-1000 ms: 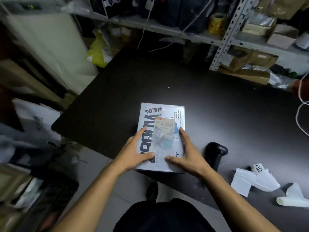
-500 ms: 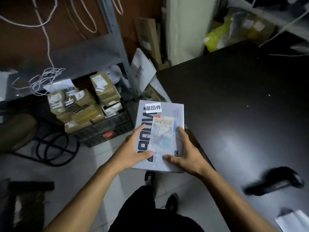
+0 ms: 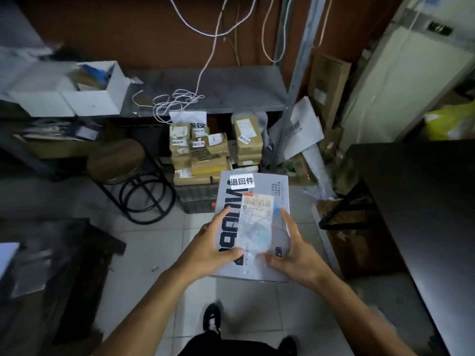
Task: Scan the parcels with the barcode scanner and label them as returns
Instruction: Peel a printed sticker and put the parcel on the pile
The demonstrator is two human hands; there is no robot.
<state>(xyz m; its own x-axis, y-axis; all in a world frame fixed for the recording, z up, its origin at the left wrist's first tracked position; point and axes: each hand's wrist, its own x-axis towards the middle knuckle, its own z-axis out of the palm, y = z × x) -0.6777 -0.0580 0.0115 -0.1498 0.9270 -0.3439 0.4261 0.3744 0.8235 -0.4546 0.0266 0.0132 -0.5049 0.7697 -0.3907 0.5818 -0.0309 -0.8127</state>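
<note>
I hold a flat grey parcel (image 3: 272,194) in the air over the tiled floor, in front of a low shelf. It carries a white return label (image 3: 241,181) at its far edge and a barcode shipping label (image 3: 257,203) under clear tape. My left hand (image 3: 213,242) grips its left side with the thumb on top. My right hand (image 3: 295,249) grips the right side the same way. The barcode scanner is out of view.
A dark crate (image 3: 198,199) under the metal shelf (image 3: 221,91) holds several brown labelled parcels (image 3: 203,155). A round stool (image 3: 118,160) stands to the left. The black table (image 3: 421,201) is at the right. White cords (image 3: 177,101) lie on the shelf.
I have turned left, away from the table, carrying the parcel off it toward the shelf and crate. The scanner and paper scraps have left the view. Both hands keep the same hold.
</note>
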